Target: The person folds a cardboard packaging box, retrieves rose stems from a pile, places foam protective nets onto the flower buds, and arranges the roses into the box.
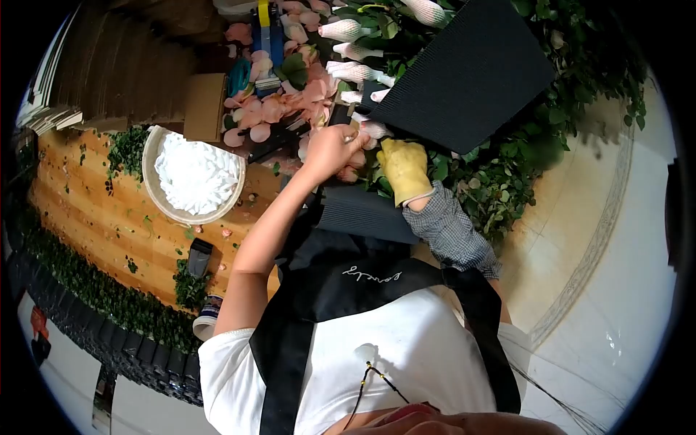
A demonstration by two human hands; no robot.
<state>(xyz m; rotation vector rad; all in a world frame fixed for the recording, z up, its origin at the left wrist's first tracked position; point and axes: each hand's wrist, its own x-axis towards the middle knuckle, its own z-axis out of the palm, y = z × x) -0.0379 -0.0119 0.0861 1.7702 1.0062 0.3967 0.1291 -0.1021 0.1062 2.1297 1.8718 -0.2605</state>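
My left hand point(333, 154) is bare, its fingers pinched together beside a pink rose head in a white mesh sleeve point(373, 130). Whatever lies between those fingertips is too small to make out. A yellow work glove covers my right hand point(404, 168), which is curled closed just below and right of that rose head; its grip is hidden. Several more mesh-sleeved rose heads point(351, 71) point left beyond my hands. Above the glove slants a black corrugated sheet point(471, 72), and another dark corrugated piece point(370, 212) lies nearer my apron.
Loose pink petals point(272, 110) and a blue tape dispenser point(268, 36) cover the far work area. Left of my arm stands a round tub point(150, 174) of small white pieces. Stacked cardboard point(138, 65) is behind it. Leafy stems point(500, 185) spread at the right.
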